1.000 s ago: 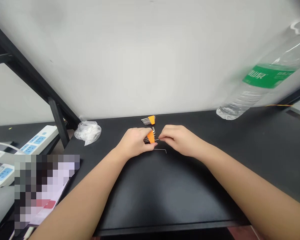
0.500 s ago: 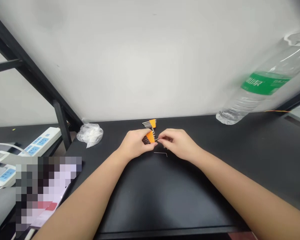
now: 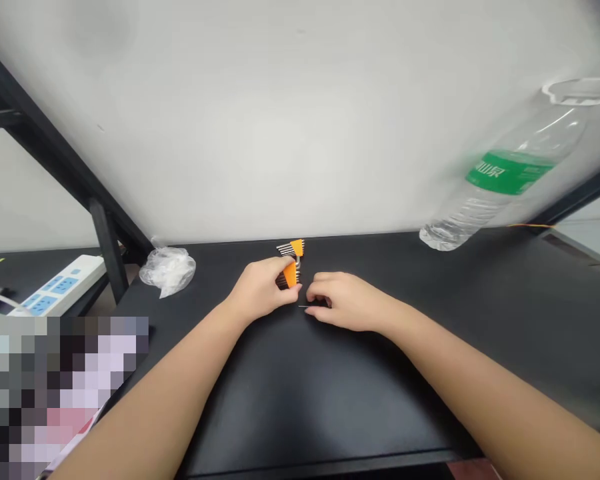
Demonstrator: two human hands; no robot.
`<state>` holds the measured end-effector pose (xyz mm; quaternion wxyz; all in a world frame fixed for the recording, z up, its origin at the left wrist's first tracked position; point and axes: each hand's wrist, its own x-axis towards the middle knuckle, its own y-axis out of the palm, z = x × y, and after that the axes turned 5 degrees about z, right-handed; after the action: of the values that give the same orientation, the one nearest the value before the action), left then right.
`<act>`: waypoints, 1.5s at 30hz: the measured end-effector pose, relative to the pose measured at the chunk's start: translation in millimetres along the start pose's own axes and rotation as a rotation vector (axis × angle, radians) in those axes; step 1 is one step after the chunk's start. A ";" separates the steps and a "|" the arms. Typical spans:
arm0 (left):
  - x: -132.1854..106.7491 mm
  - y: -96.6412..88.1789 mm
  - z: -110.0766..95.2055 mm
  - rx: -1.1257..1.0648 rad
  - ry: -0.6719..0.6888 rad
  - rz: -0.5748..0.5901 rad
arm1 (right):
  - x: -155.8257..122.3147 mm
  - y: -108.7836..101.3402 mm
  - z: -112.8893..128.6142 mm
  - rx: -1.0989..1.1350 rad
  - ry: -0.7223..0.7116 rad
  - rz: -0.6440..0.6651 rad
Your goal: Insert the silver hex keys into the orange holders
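My left hand [image 3: 260, 288] is closed around an orange hex key holder [image 3: 291, 274], thumb and fingers on its sides, with several metal keys showing in it. Just beyond it, on the black table, lies a second orange holder [image 3: 298, 247] with several keys fanned out to the left. My right hand [image 3: 353, 301] is low over the table, right of the held holder. Its thumb and index fingertip are slightly apart at a thin L-shaped hex key [image 3: 301, 306] on the tabletop. The hand covers the key's right end.
A crumpled clear plastic bag [image 3: 168, 270] sits at the back left. At the right, a large clear bottle with a green label [image 3: 510, 172] stands by the wall. A white power strip [image 3: 63, 288] lies left of the black frame [image 3: 107, 240]. The table [image 3: 325, 393] is black.
My right hand has come away from the held holder and moved down to the thin hex key on the table. My left hand keeps its hold. The view has shifted slightly.
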<state>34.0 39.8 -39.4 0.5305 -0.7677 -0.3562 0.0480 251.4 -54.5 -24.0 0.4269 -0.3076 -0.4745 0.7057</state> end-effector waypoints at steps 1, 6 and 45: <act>0.2 0.3 0.7 0.004 -0.003 -0.002 | -2.6 -1.4 1.8 0.013 0.003 0.032; 0.9 -0.2 2.3 0.008 -0.011 0.020 | -8.9 -0.4 10.8 -0.109 0.063 0.124; 0.8 1.0 4.7 -0.047 0.025 -0.071 | 12.3 8.7 -7.0 0.536 0.083 -0.465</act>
<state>32.9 43.8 -42.1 0.5179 -0.7675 -0.3777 0.0113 249.1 -42.2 -35.1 0.6603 -0.0969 -0.3123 0.6761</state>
